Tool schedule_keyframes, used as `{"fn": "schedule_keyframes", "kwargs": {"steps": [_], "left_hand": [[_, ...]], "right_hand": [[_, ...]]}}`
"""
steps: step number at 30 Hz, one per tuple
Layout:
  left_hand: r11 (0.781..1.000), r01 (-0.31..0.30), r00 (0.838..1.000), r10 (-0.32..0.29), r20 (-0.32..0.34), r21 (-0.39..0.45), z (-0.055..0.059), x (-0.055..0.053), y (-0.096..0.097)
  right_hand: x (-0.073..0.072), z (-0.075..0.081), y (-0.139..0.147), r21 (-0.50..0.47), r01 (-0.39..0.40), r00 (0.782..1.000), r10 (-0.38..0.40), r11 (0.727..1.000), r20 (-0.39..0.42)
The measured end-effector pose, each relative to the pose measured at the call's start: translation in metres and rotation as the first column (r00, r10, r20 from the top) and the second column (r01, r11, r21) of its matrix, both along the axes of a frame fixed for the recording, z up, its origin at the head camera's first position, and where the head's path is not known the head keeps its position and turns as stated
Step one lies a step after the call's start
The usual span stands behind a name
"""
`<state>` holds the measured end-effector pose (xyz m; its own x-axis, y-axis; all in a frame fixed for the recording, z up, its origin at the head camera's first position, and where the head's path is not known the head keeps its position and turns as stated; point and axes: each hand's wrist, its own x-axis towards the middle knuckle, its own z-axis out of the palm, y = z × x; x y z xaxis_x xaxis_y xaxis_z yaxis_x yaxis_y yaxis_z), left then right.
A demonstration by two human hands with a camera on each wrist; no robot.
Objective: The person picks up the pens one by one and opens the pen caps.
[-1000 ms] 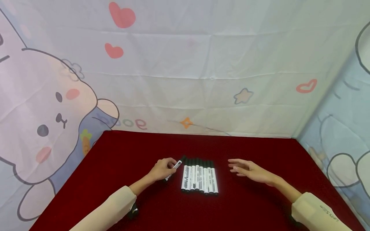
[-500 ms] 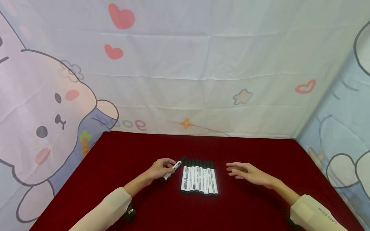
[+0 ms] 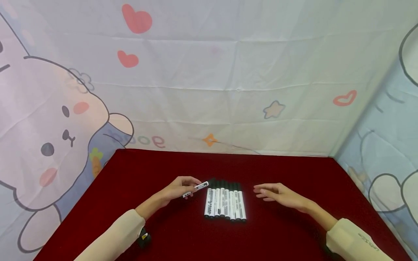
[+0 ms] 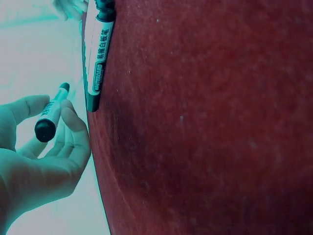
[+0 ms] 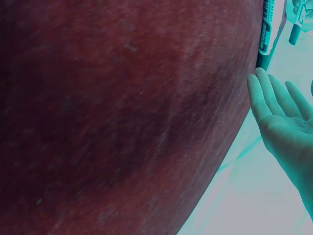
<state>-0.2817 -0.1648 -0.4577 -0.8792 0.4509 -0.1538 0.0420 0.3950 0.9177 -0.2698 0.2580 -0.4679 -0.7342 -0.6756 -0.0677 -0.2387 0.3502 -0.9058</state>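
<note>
Between thumb and fingers, my left hand (image 3: 177,188) pinches a whiteboard marker (image 3: 201,186), white with black ends, its cap pointing toward the row. In the left wrist view this marker (image 4: 53,115) shows its black end toward the camera, gripped by the left hand (image 4: 58,166). A row of several like markers (image 3: 224,203) lies side by side on the red cloth, caps at the far side, just right of the left hand. To the right of that row, my right hand (image 3: 282,195) hovers with fingers extended and nothing in it; the right wrist view shows its open palm (image 5: 288,127).
A dark red cloth (image 3: 287,235) covers the table. Behind it and at the sides hang pale curtains (image 3: 196,72) printed with a cartoon rabbit, hearts and stars. A black wrist device (image 3: 143,237) sits under the left sleeve.
The left hand has shifted slightly left and turned the marker flatter, with its cap now near the row's top left corner. The right hand has drifted a little left. The row stays put.
</note>
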Motion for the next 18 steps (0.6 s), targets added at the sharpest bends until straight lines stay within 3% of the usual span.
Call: {"fn": "schedule_keyframes", "kwargs": {"steps": [11,18], "left_hand": [[0.992,0.128,0.99,-0.128,-0.057,-0.004,0.003,-0.002,0.015],[0.983,0.183,0.977,-0.185,-0.103,-0.028,0.013,0.0,0.019]], "right_hand": [[-0.012,0.014,-0.021,-0.018,0.002,0.999,-0.003,1.0,-0.036],[-0.016,0.023,-0.036,-0.066,-0.018,1.0,0.019,0.998,0.018]]}}
